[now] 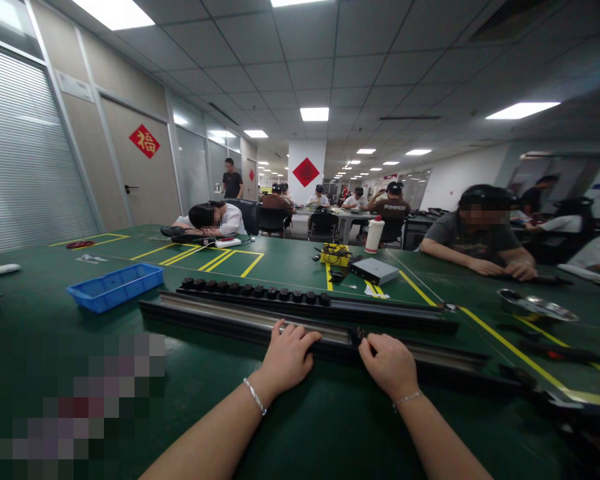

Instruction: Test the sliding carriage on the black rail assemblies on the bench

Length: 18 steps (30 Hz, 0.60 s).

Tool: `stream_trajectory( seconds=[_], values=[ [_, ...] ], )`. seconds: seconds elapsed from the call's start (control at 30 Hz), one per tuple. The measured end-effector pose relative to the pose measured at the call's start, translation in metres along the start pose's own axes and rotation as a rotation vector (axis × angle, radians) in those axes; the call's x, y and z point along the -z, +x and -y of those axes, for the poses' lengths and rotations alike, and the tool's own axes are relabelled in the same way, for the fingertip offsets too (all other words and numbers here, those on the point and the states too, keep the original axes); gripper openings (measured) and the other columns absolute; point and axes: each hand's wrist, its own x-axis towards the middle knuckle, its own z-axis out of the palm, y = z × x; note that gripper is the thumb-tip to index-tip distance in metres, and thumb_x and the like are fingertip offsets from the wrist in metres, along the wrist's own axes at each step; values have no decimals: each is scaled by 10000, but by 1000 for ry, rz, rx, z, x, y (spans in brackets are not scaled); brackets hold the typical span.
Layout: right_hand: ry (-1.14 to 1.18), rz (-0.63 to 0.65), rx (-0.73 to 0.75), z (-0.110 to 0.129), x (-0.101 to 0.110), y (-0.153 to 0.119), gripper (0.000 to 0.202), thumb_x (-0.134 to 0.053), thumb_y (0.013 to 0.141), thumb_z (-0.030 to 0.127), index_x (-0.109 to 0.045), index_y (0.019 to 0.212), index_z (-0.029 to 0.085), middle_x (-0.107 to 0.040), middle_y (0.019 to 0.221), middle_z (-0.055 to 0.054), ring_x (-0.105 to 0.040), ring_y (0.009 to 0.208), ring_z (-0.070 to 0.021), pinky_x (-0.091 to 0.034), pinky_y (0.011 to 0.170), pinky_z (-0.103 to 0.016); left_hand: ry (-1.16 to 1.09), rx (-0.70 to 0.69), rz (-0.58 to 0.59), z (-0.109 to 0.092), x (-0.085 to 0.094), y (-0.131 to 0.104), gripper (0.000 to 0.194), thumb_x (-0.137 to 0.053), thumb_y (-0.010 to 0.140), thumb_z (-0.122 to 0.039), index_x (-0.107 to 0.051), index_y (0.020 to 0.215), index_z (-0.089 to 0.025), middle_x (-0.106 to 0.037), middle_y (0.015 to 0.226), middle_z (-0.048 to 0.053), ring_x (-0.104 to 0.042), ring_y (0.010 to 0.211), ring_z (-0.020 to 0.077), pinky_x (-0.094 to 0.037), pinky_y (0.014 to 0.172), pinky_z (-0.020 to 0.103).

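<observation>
Across the green table (55, 313), both hands (340, 357) rest on a black rail (220, 319).

A long black rail (240, 323) with a silvery channel lies flat across the green bench (330, 427), running left to right, both hands resting on its near edge.

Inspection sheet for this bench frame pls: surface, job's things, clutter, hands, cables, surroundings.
Surface: green mat table with yellow tape lines.
Job's things: long black metal rail under both hands; second black rail with a row of round black knobs behind it.
Clutter: blue plastic tray, grey flat box, yellow device, white bottle, round metal dish.
Hands: left hand and right hand rest on the rail; grip cannot be told.
Cables: black leads by the yellow device.
Surroundings: seated co-worker at right, others behind.
</observation>
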Motion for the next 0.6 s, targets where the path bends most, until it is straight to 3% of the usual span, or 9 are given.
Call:
stream_trajectory(
  seconds=[0.6],
  values=[
    [-19, 16, -57, -4, -1, -3, 279, -417, 807, 242, -490, 541, 200, -524, 536, -15, -442, 524, -125, -255, 546, -268, -9, 4, 3, 0, 1, 0, 394, -529, 779, -228, -521, 1158, -338, -596, 973, 0, -500, 988, 201, -181, 1038, 472]
  ],
)
